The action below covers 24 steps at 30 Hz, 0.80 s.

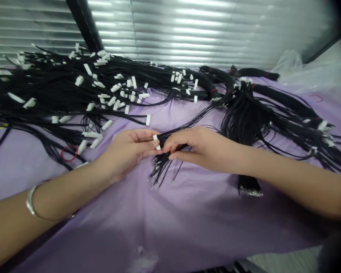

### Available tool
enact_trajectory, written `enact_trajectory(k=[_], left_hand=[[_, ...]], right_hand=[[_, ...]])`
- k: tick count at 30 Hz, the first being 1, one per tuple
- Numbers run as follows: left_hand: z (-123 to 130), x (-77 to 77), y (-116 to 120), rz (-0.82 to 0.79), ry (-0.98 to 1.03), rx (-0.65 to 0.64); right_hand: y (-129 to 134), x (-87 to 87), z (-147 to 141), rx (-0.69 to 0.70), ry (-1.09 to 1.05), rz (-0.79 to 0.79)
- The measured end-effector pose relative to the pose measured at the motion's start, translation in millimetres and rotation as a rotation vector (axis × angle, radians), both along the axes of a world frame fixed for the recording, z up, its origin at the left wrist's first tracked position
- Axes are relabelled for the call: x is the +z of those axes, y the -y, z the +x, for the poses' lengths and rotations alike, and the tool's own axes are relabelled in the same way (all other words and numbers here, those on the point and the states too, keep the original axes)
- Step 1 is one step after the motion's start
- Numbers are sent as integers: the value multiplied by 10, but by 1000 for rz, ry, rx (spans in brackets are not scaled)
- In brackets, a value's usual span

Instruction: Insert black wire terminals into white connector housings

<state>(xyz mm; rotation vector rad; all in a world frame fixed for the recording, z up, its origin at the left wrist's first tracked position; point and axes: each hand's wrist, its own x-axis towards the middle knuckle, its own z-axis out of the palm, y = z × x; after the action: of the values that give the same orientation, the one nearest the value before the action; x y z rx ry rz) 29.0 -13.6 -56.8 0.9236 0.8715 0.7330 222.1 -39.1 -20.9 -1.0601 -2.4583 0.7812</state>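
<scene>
My left hand (136, 148) pinches a small white connector (157, 142) between thumb and fingers. Close against it on the right, my right hand (190, 146) has its thumb and fingers closed on thin black wires (166, 135) that run to the connector. Below the fingers a spray of loose black wires (160, 168) with bare metal terminals at their ends hangs over the purple cloth. More thin wires lead from behind my right hand up to the bundles at the back right. The exact point where the right fingertips meet the wire is hidden.
Black cables with white connectors (116, 89) are heaped along the back left. At the right lie thick wire bundles (244, 113), some tied with red bands. A red ring (69, 152) rests at the left on the purple cloth (170, 223). Clear plastic (292, 72) and blinds (204, 34) stand behind.
</scene>
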Motion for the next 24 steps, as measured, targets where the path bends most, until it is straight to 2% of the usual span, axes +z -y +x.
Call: enact_trajectory(k=[3, 7, 13, 17, 24], left_hand=[[-15, -13, -12, 21, -22, -32], [-5, -35, -17, 61, -107, -60], [-7, -40, -26, 60, -156, -67], [-18, -51, -34, 47, -138, -46], [-19, -47, -32, 44, -112, -45]], right_hand=[[73, -21, 6, -48, -42, 117], [127, -25, 0, -175, 44, 246], [21, -133, -14, -336, 64, 147], [-16, -175, -29, -365, 76, 155], [4, -140, -33, -378, 117, 130]])
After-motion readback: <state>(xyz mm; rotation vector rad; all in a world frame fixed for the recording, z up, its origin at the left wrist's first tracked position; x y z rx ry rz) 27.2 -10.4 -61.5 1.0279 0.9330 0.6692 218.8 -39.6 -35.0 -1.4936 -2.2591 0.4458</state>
